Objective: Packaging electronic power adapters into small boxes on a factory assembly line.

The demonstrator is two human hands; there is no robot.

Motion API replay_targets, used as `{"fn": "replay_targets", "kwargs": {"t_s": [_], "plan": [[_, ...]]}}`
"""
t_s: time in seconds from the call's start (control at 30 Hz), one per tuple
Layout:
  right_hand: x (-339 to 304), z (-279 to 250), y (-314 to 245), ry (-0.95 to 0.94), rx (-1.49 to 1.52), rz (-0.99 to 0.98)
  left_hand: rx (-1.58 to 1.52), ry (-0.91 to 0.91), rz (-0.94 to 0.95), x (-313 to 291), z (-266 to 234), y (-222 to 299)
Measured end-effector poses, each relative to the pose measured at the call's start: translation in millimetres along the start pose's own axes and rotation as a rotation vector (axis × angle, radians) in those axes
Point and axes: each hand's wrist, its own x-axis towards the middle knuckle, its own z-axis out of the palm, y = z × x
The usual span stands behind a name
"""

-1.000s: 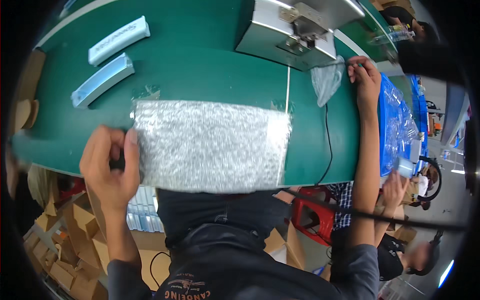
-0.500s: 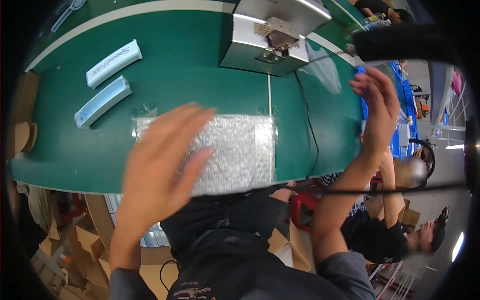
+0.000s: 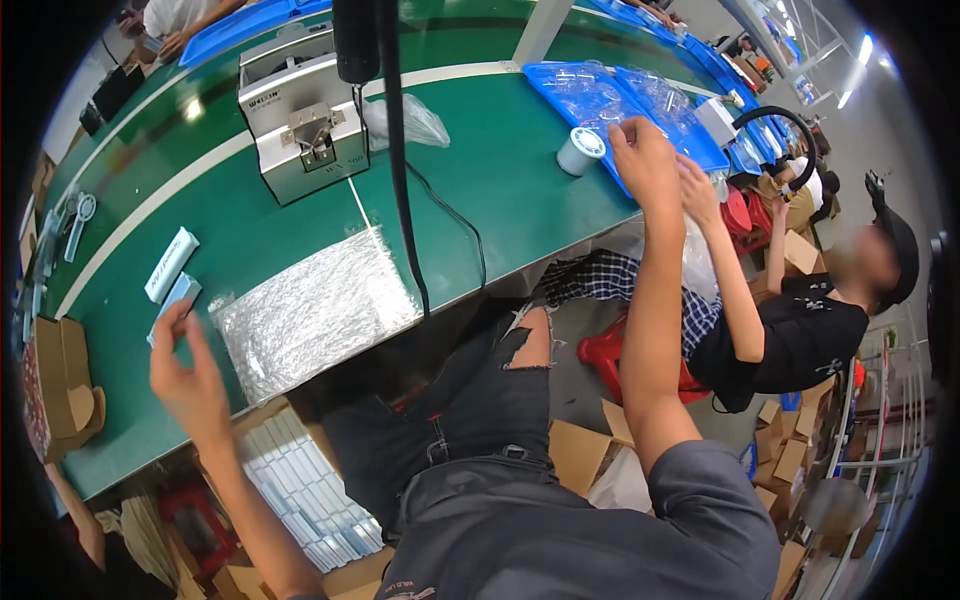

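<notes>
The bubble wrap point(image 3: 310, 312) lies flat on the green counter point(image 3: 520, 205). The left hand point(image 3: 188, 375), fingers apart, is near it and a blue box point(image 3: 181, 290). The right hand point(image 3: 645, 165) bends near a white roll point(image 3: 578, 153); I cannot tell what it holds.

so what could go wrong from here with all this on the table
The right hand and a co-worker's hand are close together by the blue trays, so they might bump.

The white cylinder stands just beside those trays, near the right hand, and could get knocked.

The bubble wrap lies along the front edge of the table, so a careless brush might slide it off.
</notes>
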Motion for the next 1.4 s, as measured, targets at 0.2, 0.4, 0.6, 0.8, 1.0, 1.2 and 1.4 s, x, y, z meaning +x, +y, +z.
{"fn": "replay_targets", "kwargs": {"t_s": [0.2, 0.4, 0.6, 0.8, 1.0, 1.2, 1.4], "plan": [[33.1, 40.3, 60.9, -0.304, -0.124, 0.063, 0.34, 0.174, 0.402, 20.4, -19.5, -26.8], [5.9, 77.6, 34.5, -0.158, 0.125, -0.026, 0.498, 0.113, 0.38, 14.9, -20.1, -23.4], [-28.7, 66.7, 33.9, 0.185, 0.456, 0.038, -0.523, -0.124, -0.032, -13.5, 16.7, 13.3], [-124.1, -22.2, -135.4, -0.166, 1.571, -0.122, -1.338, -0.256, -0.398, -23.6, 54.3, 99.8], [-158.5, -9.9, -232.8, -0.103, 1.41, -0.125, -1.395, -0.184, -0.441, -28.7, 68.4, 126.6], [-164.4, 5.8, -245.3, -0.019, 1.28, -0.155, -1.406, -0.173, -0.456, -36.4, 66.1, 129.1], [-162.3, 17.9, -253.2, 0.045, 1.239, -0.225, -1.385, -0.146, -0.412, -39.1, 63.3, 121.2]]}}
